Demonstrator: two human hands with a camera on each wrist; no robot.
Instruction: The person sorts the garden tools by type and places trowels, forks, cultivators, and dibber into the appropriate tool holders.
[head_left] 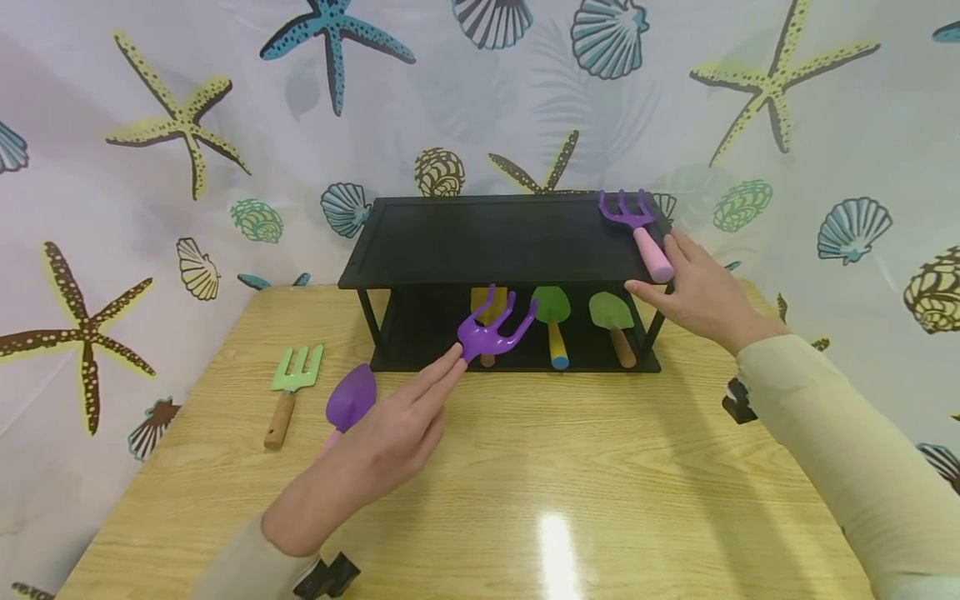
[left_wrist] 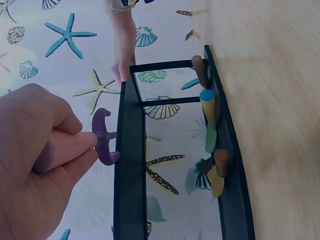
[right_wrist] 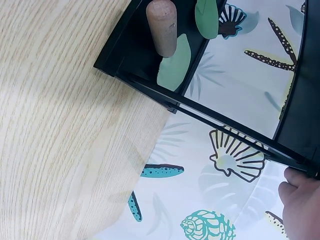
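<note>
Head: right hand (head_left: 701, 287) at shelf (head_left: 480, 242) edge

Under the fingers of the left hand (head_left: 397, 421), the handle (left_wrist: 67, 146) of the purple fork (head_left: 483, 340) is hidden from the head view (its pink is shown from the left wrist). Beyond those fingertips, a yellow tool (head_left: 498, 301) is partly masked by the fork; back from them, the purple trowel (head_left: 352, 397) is partly covered. The right hand (right_wrist: 304, 207) is cropped in its wrist view.
</note>
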